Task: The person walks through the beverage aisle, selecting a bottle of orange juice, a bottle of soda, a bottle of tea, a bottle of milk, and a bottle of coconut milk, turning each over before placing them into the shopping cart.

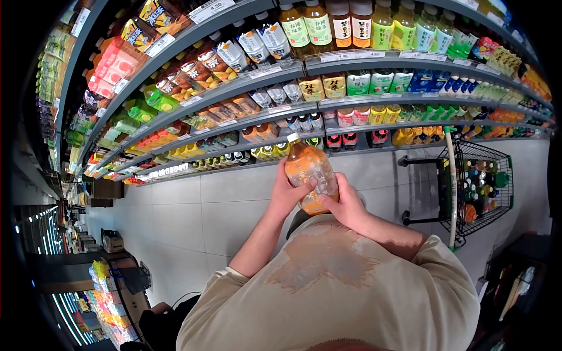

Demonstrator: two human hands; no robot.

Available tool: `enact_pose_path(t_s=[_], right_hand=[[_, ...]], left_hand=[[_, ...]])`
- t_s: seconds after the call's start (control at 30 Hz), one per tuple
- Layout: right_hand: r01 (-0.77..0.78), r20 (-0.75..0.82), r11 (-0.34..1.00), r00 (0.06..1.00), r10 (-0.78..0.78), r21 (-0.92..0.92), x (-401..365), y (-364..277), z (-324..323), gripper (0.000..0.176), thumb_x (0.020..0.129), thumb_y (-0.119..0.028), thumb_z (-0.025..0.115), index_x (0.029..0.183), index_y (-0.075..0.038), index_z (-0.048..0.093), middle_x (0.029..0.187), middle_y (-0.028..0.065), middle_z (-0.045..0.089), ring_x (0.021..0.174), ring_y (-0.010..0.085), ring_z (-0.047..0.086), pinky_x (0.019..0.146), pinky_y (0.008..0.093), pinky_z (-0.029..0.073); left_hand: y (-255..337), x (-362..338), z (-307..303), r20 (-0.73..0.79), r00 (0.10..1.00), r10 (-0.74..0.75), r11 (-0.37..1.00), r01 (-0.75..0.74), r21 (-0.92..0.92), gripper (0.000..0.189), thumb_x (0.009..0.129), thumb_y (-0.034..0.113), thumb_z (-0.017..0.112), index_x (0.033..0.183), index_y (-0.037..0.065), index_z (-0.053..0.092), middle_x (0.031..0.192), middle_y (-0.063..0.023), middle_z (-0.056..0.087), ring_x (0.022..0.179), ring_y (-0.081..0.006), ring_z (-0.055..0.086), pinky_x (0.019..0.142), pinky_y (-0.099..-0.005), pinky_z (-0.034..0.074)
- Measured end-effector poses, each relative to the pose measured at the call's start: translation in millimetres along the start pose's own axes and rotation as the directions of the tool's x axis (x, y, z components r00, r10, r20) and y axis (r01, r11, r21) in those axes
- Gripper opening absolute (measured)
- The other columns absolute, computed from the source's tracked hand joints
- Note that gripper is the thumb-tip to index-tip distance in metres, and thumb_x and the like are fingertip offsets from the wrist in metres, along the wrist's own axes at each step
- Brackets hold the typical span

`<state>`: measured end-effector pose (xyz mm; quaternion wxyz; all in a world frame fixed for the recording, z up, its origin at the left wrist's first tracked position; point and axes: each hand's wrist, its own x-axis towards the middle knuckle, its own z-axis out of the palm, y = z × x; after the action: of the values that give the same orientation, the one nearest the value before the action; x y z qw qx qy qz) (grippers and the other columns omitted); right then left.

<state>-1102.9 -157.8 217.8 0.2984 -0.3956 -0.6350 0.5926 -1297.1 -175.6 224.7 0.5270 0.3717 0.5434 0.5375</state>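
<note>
Rounded bottle (316,167) — glossy, orange-wrapped

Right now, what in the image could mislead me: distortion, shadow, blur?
Head view: strong fisheye distortion bows the shelves, and the corners go black; head view: the bottle between left hand and right hand shows clear outlines, but its small print is unreadable; head view: shadow darkens the floor beside the cart.
</note>
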Motion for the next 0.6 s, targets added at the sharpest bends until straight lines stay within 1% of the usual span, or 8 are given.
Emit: enact_pose_path(t_s=[0.03,0.07,0.13,0.17,0.23,0.33,0.47,0.6], right_hand=[[-0.003,0.003,0.999,1.000,0.003,0.039,0,4,1,0.047,0.092,-0.009,0.065,0.131,-0.001,0.038,0.115,0.0143,0.061,0.105,0.0193,0.061,0.090,0.0342,0.049],[-0.005,0.000,0.999,1.000,0.005,0.043,0,8,3,0.047,0.092,-0.009,0.065,0.131,-0.001,0.038,0.115,0.0143,0.061,0.105,0.0193,0.061,0.090,0.0342,0.049],[-0.001,-0.023,0.988,1.000,0.004,0.153,1,16,6,0.042,0.095,-0.006,0.059,0.131,-0.001,0.038,0.119,0.0112,0.057,0.109,0.0156,0.054,0.095,0.0314,0.046],[-0.002,-0.026,0.988,1.000,0.006,0.155,2,22,8,0.042,0.095,-0.006,0.059,0.131,-0.001,0.038,0.119,0.0112,0.057,0.109,0.0156,0.054,0.095,0.0314,0.046],[0.065,-0.112,0.980,0.993,-0.045,0.188,4,31,12,0.043,0.094,-0.017,0.065,0.125,0.000,0.042,0.112,0.0172,0.063,0.104,0.0231,0.062,0.090,0.0365,0.049],[0.056,-0.136,0.969,0.990,-0.024,0.240,6,35,16,0.042,0.094,-0.016,0.064,0.125,0.000,0.042,0.111,0.0167,0.062,0.102,0.0211,0.061,0.090,0.0358,0.048],[0.069,-0.142,0.966,0.989,-0.034,0.250,9,29,18,0.040,0.093,-0.013,0.062,0.125,0.000,0.042,0.113,0.0153,0.061,0.105,0.0193,0.059,0.092,0.0348,0.047],[0.080,-0.140,0.941,0.989,-0.035,0.329,13,22,23,0.039,0.093,-0.011,0.060,0.126,0.000,0.043,0.116,0.0125,0.058,0.109,0.0170,0.055,0.095,0.0328,0.045]], left_hand=[[-2,-1,-1,0.039,0.998,0.041,0.999,-0.042,0.033,0.094,0.077,0.005,0.081,0.148,-0.001,0.020,0.130,-0.0143,0.053,0.118,-0.0208,0.056,0.099,-0.0342,0.049],[-3,-1,-1,0.042,0.998,0.037,0.999,-0.039,0.035,0.094,0.077,0.005,0.081,0.148,-0.001,0.020,0.130,-0.0143,0.053,0.118,-0.0208,0.056,0.099,-0.0342,0.049],[-1,-1,-1,0.139,0.986,0.091,0.993,-0.100,0.060,0.105,0.074,0.003,0.083,0.152,0.002,0.013,0.136,-0.0131,0.049,0.123,-0.0209,0.053,0.101,-0.0349,0.047],[0,-1,-1,0.141,0.986,0.088,0.993,-0.098,0.061,0.105,0.074,0.003,0.083,0.152,0.002,0.013,0.136,-0.0131,0.049,0.123,-0.0209,0.053,0.101,-0.0349,0.047],[2,0,-2,0.223,0.970,0.093,0.995,-0.100,0.020,0.110,0.071,0.001,0.084,0.154,0.005,0.012,0.139,-0.0107,0.047,0.127,-0.0205,0.051,0.104,-0.0372,0.046],[9,3,-10,0.288,0.954,0.087,0.989,-0.118,0.090,0.112,0.069,0.002,0.083,0.155,0.008,0.013,0.141,-0.0097,0.046,0.129,-0.0216,0.050,0.105,-0.0388,0.044],[19,4,-22,0.320,0.946,0.046,0.992,-0.081,0.097,0.114,0.068,0.003,0.082,0.157,0.008,0.011,0.143,-0.0102,0.045,0.129,-0.0225,0.050,0.106,-0.0391,0.043],[20,6,-37,0.346,0.938,0.024,0.998,-0.046,0.053,0.115,0.069,0.003,0.081,0.158,0.009,0.009,0.145,-0.0116,0.045,0.129,-0.0225,0.051,0.105,-0.0387,0.044]])
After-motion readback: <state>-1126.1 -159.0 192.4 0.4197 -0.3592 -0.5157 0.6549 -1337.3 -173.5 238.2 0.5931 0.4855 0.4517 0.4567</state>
